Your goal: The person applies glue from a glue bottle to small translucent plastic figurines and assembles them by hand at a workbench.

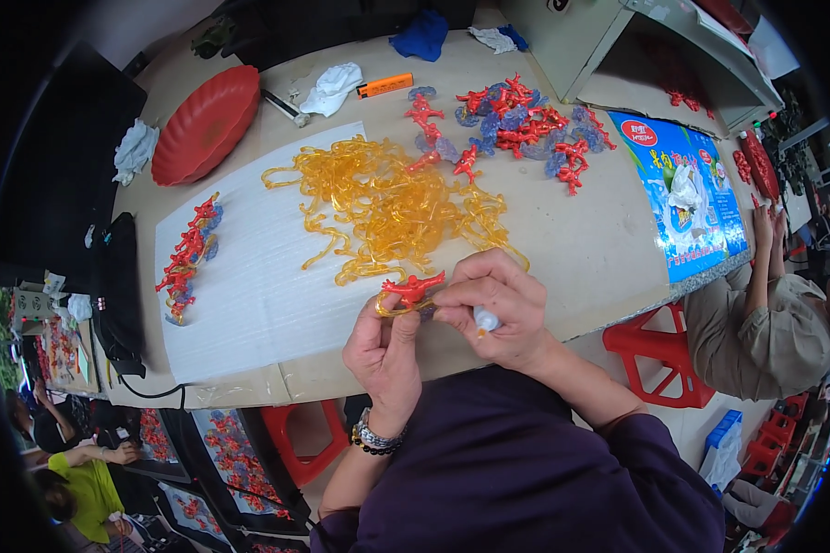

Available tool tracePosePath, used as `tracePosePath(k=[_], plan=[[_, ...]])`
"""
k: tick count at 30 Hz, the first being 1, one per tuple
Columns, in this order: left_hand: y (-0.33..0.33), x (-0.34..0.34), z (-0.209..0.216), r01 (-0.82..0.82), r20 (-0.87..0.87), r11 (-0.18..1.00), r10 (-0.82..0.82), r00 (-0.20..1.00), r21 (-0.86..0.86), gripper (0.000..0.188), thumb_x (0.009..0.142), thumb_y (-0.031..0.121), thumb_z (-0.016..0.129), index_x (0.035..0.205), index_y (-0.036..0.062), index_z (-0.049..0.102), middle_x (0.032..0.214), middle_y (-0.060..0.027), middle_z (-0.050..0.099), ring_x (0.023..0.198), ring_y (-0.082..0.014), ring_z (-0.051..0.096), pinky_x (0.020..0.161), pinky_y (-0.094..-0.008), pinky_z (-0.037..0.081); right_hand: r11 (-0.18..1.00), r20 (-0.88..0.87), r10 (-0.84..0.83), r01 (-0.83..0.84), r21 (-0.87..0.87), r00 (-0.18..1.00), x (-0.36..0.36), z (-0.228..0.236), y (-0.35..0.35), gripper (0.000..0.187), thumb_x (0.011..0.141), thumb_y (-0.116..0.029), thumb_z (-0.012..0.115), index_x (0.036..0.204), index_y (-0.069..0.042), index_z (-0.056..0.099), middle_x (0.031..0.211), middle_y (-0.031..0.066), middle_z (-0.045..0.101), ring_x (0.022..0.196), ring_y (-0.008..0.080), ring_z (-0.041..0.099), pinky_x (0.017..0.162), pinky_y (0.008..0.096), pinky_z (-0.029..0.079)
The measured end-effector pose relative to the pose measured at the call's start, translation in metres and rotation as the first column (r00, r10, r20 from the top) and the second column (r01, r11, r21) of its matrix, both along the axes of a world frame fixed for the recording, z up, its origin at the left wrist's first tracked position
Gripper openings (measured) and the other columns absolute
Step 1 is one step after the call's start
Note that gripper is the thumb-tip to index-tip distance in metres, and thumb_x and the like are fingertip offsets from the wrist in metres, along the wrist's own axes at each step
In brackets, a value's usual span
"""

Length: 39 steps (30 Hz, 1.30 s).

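Near the table's front edge, my left hand (385,364) pinches a small red figurine (413,289) between thumb and fingers. A looped, see-through yellow plastic piece (392,308) lies against the figurine's lower side. Meeting it from the right, my right hand (500,309) has its thumb and fingertip at the figurine's edge. Tucked in that same hand is a small white bottle (486,319) with an orange-brown tip. Just beyond both hands spreads a pile of yellow plastic pieces (378,207). Fingers hide part of the figurine's underside.
A row of red figurines on clear purple-blue bases (192,247) lies on a white sheet (249,313) at left; more figurines (526,129) are heaped at the back right. A red dish (207,124), an orange box (385,86) and a blue printed sheet (682,198) surround them. Another person (756,323) sits at right.
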<state>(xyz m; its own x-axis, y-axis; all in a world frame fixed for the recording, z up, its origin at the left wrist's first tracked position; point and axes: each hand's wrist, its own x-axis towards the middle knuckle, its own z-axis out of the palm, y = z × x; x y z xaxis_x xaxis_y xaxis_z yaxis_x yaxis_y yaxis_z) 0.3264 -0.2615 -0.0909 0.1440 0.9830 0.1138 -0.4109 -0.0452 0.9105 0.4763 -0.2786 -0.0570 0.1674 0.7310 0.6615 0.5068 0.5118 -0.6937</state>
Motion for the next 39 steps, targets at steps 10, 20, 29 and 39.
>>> tracePosePath(k=[10, 20, 29, 39], plan=[[-0.001, -0.005, -0.003, 0.137, -0.034, 0.989, -0.139, 0.990, -0.056, 0.039, 0.089, 0.001, 0.066, 0.127, -0.0040, 0.056, 0.119, -0.0093, 0.059, 0.100, -0.0127, 0.060, 0.087, -0.0257, 0.049, 0.997, 0.188, -0.073, 0.071, 0.016, 0.980, 0.001, -0.005, 0.003, 0.022, 0.064, 0.001, 0.076, 0.083, -0.004, 0.066, 0.084, 0.0071, 0.062, 0.066, 0.0185, 0.064, 0.053, 0.0289, 0.051], [-0.001, -0.006, 0.008, 0.220, 0.000, 0.972, -0.221, 0.975, -0.086, 0.043, 0.089, -0.001, 0.067, 0.129, -0.0056, 0.053, 0.113, -0.0088, 0.064, 0.093, -0.0099, 0.062, 0.078, -0.0210, 0.049, 0.999, 0.216, -0.036, 0.030, 0.032, 0.976, 0.006, -0.005, 0.001, 0.021, 0.065, 0.000, 0.077, 0.083, -0.004, 0.065, 0.087, 0.0091, 0.062, 0.068, 0.0199, 0.065, 0.055, 0.0287, 0.052], [-0.003, -0.005, 0.010, 0.197, -0.031, 0.979, -0.199, 0.980, -0.050, 0.040, 0.089, 0.001, 0.068, 0.126, -0.0060, 0.055, 0.103, -0.0049, 0.065, 0.080, -0.0034, 0.057, 0.068, -0.0156, 0.045, 0.995, 0.190, -0.036, 0.017, 0.103, 0.981, 0.007, -0.014, 0.000, 0.024, 0.067, -0.006, 0.081, 0.085, -0.004, 0.065, 0.084, 0.0101, 0.063, 0.066, 0.0197, 0.064, 0.053, 0.0291, 0.051], [-0.005, -0.006, 0.003, 0.187, -0.080, 0.982, -0.188, 0.979, -0.029, 0.040, 0.086, 0.001, 0.071, 0.122, -0.0058, 0.057, 0.102, -0.0051, 0.065, 0.079, -0.0043, 0.058, 0.069, -0.0171, 0.046, 0.988, 0.194, -0.025, -0.006, 0.154, 0.981, 0.010, -0.013, -0.002, 0.027, 0.065, -0.006, 0.080, 0.086, -0.004, 0.064, 0.085, 0.0094, 0.063, 0.069, 0.0226, 0.065, 0.055, 0.0310, 0.052]])
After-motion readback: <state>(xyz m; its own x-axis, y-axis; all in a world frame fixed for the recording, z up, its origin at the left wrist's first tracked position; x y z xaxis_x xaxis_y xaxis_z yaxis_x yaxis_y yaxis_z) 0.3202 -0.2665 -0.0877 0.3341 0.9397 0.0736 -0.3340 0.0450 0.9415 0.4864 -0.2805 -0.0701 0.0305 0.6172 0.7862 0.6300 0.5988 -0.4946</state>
